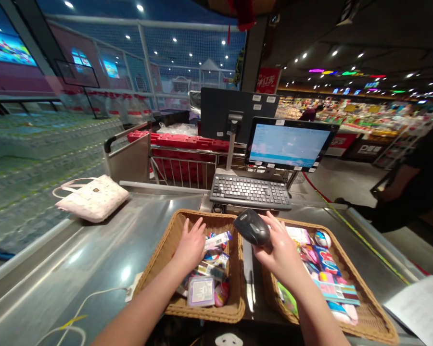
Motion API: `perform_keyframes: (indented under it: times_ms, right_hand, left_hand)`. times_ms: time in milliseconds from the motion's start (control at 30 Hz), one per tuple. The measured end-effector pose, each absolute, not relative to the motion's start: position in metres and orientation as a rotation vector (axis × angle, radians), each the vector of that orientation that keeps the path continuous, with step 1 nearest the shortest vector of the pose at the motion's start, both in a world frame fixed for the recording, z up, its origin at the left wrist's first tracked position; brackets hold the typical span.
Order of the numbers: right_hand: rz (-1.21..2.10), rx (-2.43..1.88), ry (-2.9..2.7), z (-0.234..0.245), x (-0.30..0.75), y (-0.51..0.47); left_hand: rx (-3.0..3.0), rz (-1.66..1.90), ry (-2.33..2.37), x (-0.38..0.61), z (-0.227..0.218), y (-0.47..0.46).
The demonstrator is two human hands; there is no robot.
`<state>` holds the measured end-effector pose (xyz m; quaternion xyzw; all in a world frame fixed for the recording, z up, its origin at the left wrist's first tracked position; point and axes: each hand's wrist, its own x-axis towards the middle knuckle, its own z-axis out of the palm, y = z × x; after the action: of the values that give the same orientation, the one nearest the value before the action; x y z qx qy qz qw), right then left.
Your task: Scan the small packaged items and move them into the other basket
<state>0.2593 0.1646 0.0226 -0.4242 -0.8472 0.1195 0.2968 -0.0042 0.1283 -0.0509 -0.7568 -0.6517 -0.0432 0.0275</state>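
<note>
Left hand (pixel 189 247) spreads wide over a brown wicker basket (pixel 168 245); beside the basket, right hand (pixel 279 247) grips a black plastic scanner (pixel 251 227).

The scanner (pixel 252 227) looks smooth plastic; the baskets (pixel 237 271), rough wicker; the counter (pixel 104 259), glossy metal

The right hand (pixel 279 242) grips a black scanner (pixel 252 226) above the gap between two wicker baskets. The left hand (pixel 189 245), fingers spread, is over the left basket (pixel 205 315), just beside a white box (pixel 219 240); whether they touch is unclear. A clear case (pixel 201 290) lies nearer the basket's front. Small colorful packets (pixel 326 259) fill much of the right basket (pixel 373 317). Beyond the baskets stand a keyboard (pixel 250 190) and a lit screen (pixel 290 146). A pale bag (pixel 95 198) lies on the metal counter (pixel 97 259) at left; paper (pixel 422 305) lies at right.
</note>
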Motion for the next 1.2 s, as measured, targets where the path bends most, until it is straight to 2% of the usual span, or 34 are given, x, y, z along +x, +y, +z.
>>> perform_keyframes:
  times_ms: [533,733,967,1200]
  right_hand:
    - [0.495,-1.098,-2.325,0.021,0.252,0.166]
    - [0.497,-1.153,-2.275,0.026,0.270,0.165]
    - [0.358,-1.194,-2.171,0.029,0.318,0.170]
    - [0.129,-1.320,-2.021,0.030,0.387,0.179]
  left_hand:
    - [-2.436,0.147,-2.140,-0.012,-0.095,0.129]
    - [-2.423,-0.090,-2.051,0.002,-0.080,0.140]
    - [-2.504,-0.433,-1.776,0.062,-0.055,0.168]
    - [-2.642,-0.580,-1.493,0.143,-0.062,0.220]
